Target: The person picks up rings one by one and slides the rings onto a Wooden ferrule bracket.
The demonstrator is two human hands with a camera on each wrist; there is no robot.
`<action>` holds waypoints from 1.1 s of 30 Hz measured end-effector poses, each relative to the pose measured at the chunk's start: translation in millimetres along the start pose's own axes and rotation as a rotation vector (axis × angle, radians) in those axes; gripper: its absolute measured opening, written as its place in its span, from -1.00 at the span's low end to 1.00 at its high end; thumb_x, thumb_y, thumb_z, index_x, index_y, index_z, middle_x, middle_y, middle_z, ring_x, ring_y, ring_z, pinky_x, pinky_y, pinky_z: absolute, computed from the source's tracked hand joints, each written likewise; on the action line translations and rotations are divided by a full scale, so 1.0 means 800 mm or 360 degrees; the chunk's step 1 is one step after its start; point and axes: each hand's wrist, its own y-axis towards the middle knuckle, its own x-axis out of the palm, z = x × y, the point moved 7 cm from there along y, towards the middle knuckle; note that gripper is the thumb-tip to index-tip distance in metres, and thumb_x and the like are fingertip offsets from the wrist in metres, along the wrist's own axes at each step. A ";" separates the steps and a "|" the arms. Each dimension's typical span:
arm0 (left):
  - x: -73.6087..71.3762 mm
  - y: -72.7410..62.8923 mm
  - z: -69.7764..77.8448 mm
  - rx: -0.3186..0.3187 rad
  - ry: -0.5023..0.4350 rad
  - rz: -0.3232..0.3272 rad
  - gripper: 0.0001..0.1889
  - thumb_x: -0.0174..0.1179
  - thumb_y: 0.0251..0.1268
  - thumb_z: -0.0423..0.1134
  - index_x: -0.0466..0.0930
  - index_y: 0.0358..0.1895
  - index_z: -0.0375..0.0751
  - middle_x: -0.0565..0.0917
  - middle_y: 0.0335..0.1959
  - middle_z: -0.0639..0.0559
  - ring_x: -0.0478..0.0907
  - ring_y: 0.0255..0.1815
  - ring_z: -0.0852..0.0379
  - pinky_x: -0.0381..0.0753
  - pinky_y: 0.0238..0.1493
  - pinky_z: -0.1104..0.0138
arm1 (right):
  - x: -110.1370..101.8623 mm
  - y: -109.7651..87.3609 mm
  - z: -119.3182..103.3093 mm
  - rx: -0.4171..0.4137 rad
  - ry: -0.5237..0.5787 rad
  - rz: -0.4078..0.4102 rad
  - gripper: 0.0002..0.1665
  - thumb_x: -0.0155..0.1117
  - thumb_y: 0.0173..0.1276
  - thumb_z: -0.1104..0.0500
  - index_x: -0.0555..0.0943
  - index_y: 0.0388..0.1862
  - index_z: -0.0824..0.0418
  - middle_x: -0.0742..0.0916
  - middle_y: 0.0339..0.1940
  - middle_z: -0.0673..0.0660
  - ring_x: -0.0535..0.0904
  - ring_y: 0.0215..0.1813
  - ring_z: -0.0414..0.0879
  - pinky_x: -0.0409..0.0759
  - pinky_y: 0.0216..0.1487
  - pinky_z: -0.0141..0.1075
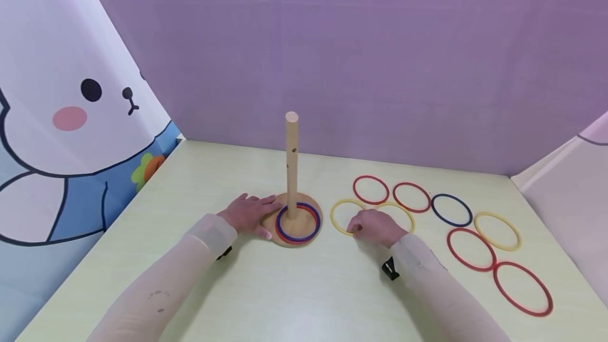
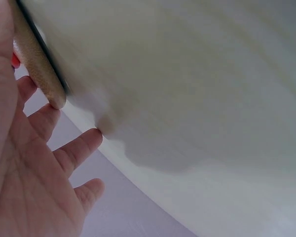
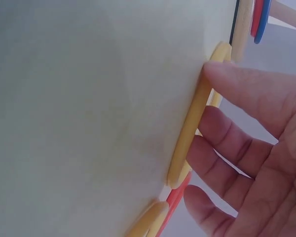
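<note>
A wooden post [image 1: 292,168] stands upright on a round wooden base [image 1: 269,224]. Around its foot lie a blue ring [image 1: 278,222] and a red ring, mostly covered by the blue one. My left hand [image 1: 247,215] rests at the base's left edge, fingers spread and fairly straight, thumb toward the front. Just right of the base, my right hand [image 1: 375,227] pinches the near edge of a yellow ring [image 1: 332,217]. In the right wrist view the thumb lies on that yellow ring [image 3: 190,128] with bent fingers at its inner side. A second yellow ring [image 1: 412,219] is partly hidden behind the right hand.
More rings lie flat across the right side of the pale table [image 1: 285,300]: several red ones, such as the near red ring [image 1: 522,310], plus a blue ring [image 1: 451,195] and a yellow ring [image 1: 510,248]. A purple cloth [image 1: 332,67] hangs behind the table.
</note>
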 end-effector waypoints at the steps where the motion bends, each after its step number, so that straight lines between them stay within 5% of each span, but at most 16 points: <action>1: 0.000 0.000 0.000 -0.0001 0.0003 0.0001 -0.12 0.31 0.07 0.20 0.22 0.45 -0.06 0.27 0.44 -0.12 0.41 0.22 -0.30 0.23 0.26 -0.19 | 0.001 -0.001 -0.001 -0.0002 0.0003 -0.0015 -0.80 0.35 0.17 0.37 0.75 -0.31 0.10 0.71 -0.32 -0.09 0.54 -0.27 -0.23 0.55 -0.17 -0.31; 21: 0.001 0.002 -0.002 0.0004 -0.0006 -0.0001 -0.11 0.28 0.07 0.22 0.21 0.45 -0.10 0.25 0.45 -0.14 0.38 0.24 -0.32 0.23 0.26 -0.20 | 0.009 -0.046 -0.047 -0.0318 0.0071 -0.0135 -0.76 0.39 0.09 0.39 0.78 -0.32 0.10 0.65 -0.44 -0.20 0.49 -0.36 -0.35 0.51 -0.29 -0.44; 29: 0.000 0.001 -0.001 0.0010 -0.0031 -0.0008 -0.12 0.29 0.08 0.20 0.21 0.45 -0.10 0.25 0.45 -0.14 0.38 0.24 -0.33 0.21 0.26 -0.21 | -0.021 -0.043 -0.020 -0.0125 0.0337 0.0157 -0.73 0.39 0.11 0.36 0.69 -0.16 0.32 0.59 -0.50 -0.09 0.43 -0.43 -0.28 0.47 -0.38 -0.40; 33: 0.000 0.001 -0.002 0.0012 -0.0019 0.0000 -0.12 0.30 0.07 0.20 0.21 0.45 -0.08 0.25 0.44 -0.14 0.39 0.23 -0.33 0.22 0.26 -0.21 | -0.021 -0.041 -0.004 0.0016 0.0430 0.0194 -0.68 0.38 0.10 0.36 0.66 -0.11 0.39 0.58 -0.51 -0.05 0.42 -0.44 -0.22 0.45 -0.40 -0.38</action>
